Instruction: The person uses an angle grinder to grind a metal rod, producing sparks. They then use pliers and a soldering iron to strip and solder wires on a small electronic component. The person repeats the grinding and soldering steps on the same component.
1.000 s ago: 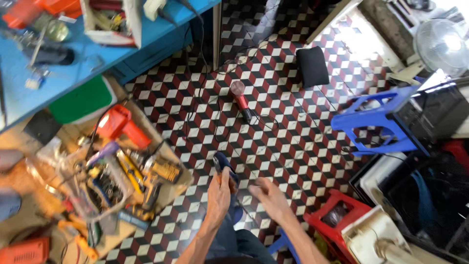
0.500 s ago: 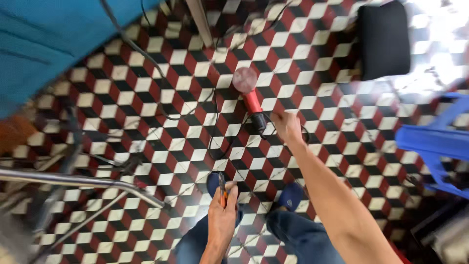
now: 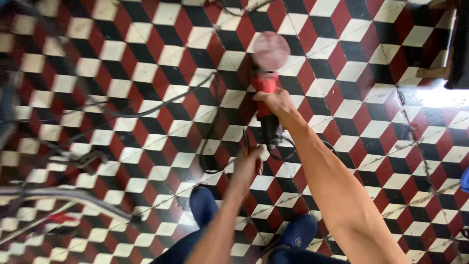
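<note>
A red and black angle grinder (image 3: 266,85) with a round pinkish disc lies on the tiled floor. My right hand (image 3: 276,103) is wrapped around its red body. My left hand (image 3: 246,164) hovers lower, just left of the grinder's black tail, and holds a thin dark tool that I cannot identify. The grinder's black power cord (image 3: 210,156) loops across the floor beside my left hand. My blue shoes (image 3: 204,205) show at the bottom.
The floor (image 3: 122,73) is a red, black and white cube-pattern tile. A blurred metal frame (image 3: 63,195) crosses the lower left. More dark cables (image 3: 146,110) trail to the left. A dark object (image 3: 459,44) stands at the right edge.
The view has dropped closer to the floor. My right hand reached forward and closed on the grinder. My left hand moved up toward the grinder's tail.
</note>
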